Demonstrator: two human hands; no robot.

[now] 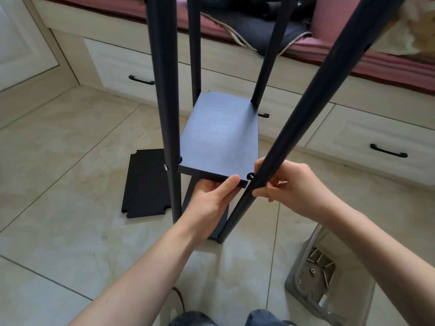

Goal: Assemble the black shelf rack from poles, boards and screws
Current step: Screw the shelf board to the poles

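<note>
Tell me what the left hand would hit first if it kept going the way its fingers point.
Most likely the near right pole. The left hand grips the shelf board's near edge with its thumb pointing right, toward the corner notch where that pole stands. Depth is unclear, so it might slide just under the board instead.

Beige tiled floor (pixel 70 137) is seen throughout. Pale wooden drawers (pixel 367 137) with black handles (pixel 388 151) are set under a platform covered by a pink mat (pixel 353 55), on which dark cloth (pixel 259 31) is heaped. Denim-clad knees (pixel 235 318) are seen at bottom edge.
</note>
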